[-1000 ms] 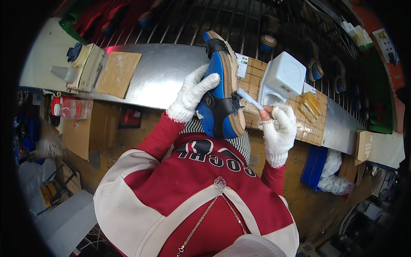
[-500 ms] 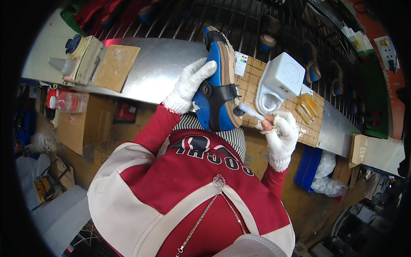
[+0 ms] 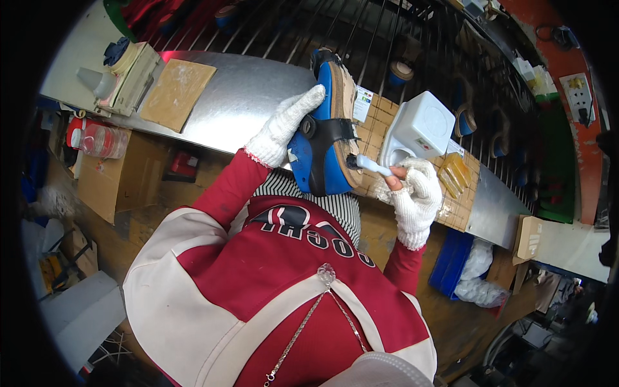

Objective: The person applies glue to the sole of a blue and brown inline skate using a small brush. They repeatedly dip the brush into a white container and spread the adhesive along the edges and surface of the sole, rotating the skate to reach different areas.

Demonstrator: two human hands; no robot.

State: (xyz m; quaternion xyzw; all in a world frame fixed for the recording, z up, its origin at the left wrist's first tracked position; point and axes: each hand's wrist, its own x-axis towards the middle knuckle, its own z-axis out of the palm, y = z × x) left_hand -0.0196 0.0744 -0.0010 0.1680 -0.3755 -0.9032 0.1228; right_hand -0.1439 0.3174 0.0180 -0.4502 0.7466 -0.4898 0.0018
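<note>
My left hand (image 3: 278, 132), in a white knit glove, grips a blue sandal (image 3: 336, 173) with black straps and a round button on one of them. The sandal stands on its side, its tan underside facing right. In my gloved right hand (image 3: 416, 197), with bare fingertips showing, is a small brush (image 3: 374, 165) with a pale handle. Its dark bristles touch the sandal's underside near the lower end. A white plastic dispenser (image 3: 422, 126) with a small cup at its base stands just beyond the right hand.
The dispenser stands on taped cardboard (image 3: 465, 209) beside a translucent yellow block (image 3: 455, 174). A metal worktop (image 3: 251, 84) carries a tan board (image 3: 177, 93) at left. Behind runs a rack of bars (image 3: 361, 39) with more blue sandals. A blue crate (image 3: 450, 261) sits below right.
The brush has moved left and now meets the sandal's underside. My right hand has come slightly nearer the sandal, and the left keeps its hold.
</note>
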